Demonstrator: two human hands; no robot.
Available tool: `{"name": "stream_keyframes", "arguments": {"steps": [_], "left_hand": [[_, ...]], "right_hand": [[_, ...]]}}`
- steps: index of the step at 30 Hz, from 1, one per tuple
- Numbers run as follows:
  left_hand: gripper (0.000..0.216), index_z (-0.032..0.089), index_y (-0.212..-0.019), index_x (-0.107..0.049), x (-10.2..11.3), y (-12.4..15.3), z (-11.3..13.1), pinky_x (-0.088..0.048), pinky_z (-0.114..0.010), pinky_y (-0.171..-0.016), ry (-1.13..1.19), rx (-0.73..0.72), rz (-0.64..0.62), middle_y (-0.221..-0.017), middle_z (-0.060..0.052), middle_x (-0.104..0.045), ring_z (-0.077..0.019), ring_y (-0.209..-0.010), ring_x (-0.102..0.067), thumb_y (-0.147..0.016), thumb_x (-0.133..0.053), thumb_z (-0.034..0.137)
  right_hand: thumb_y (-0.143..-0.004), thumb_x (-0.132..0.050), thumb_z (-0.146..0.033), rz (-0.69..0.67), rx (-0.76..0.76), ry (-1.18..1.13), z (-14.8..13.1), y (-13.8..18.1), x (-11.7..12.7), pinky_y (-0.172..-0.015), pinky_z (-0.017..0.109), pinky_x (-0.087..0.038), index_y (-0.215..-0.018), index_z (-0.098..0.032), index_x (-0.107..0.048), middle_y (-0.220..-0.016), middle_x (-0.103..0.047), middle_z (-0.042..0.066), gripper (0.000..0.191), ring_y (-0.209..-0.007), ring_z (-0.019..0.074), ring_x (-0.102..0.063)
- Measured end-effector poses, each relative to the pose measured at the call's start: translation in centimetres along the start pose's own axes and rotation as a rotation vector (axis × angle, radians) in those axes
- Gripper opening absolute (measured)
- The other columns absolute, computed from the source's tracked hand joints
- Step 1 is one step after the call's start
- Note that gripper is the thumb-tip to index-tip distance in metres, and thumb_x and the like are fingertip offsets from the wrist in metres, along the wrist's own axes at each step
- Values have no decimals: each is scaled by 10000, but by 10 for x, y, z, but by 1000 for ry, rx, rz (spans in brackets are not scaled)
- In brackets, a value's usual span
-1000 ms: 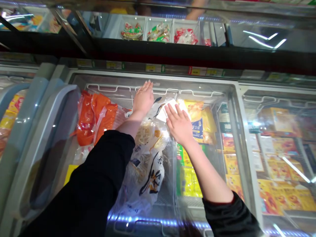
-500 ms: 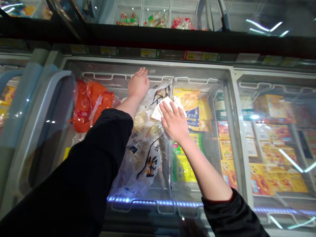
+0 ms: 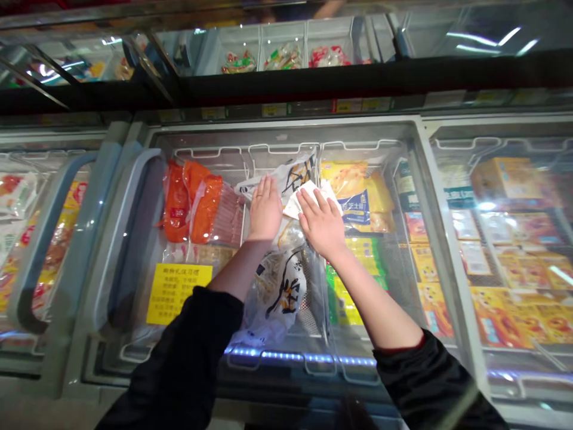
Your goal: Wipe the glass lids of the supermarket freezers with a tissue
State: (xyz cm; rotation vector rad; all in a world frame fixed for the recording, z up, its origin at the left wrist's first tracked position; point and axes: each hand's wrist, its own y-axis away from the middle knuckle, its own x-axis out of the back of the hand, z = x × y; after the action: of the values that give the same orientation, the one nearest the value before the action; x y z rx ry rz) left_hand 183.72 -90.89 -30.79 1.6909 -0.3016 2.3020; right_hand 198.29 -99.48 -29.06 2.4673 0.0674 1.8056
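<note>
My left hand (image 3: 265,209) lies flat and open on the glass lid (image 3: 286,134) of a chest freezer, fingers together and pointing away from me. Just to its right, my right hand (image 3: 321,224) lies flat with its fingers spread on a folded white cloth (image 3: 301,196), pressing it against the glass. The two hands are almost touching. Under the glass below them lies a clear bag with black brush marks (image 3: 280,286).
Inside the freezer are orange packs (image 3: 190,200) at the left, a yellow notice (image 3: 178,292) and yellow and green packs (image 3: 353,185) at the right. Neighbouring freezers stand left (image 3: 40,239) and right (image 3: 505,239). A shelf of bins (image 3: 282,57) runs above.
My left hand has slid back from the lid's far edge toward me and now lies beside the right hand. The right hand stays on the cloth.
</note>
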Motion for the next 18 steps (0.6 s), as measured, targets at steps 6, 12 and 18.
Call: {"name": "stream_keyframes", "arguments": {"steps": [6, 12, 18], "left_hand": [[596, 192, -1670, -427, -6, 48, 10, -323, -478, -1375, -8, 57, -2, -1740, -115, -443, -252, -1644, -373, -1075, -416, 175], [615, 160, -1661, -449, -1, 42, 11, -279, -439, -1397, 12, 73, -39, -1753, -104, -428, -225, -1660, -331, -1051, -384, 105], [617, 117, -1652, -452, 2, 45, 16, -260, -421, -1397, 40, 99, -56, -1760, -126, -406, -220, -1667, -308, -1039, -390, 94]], "right_hand": [[-1124, -367, -377, -125, 189, 18, 24, -40, 13, -1378, 512, -241, -1722, -261, -374, -1787, -341, -45, 609, -1684, 269, -262], [-1098, -370, -319, -66, 49, 17, 41, -11, 12, -1371, 582, -218, -1734, -256, -340, -1800, -318, -17, 641, -1688, 296, -250], [-1106, -348, -307, -114, 190, 15, 4, 38, 2, -1378, 526, -226, -1726, -283, -365, -1789, -329, -58, 621, -1690, 257, -248]]}}
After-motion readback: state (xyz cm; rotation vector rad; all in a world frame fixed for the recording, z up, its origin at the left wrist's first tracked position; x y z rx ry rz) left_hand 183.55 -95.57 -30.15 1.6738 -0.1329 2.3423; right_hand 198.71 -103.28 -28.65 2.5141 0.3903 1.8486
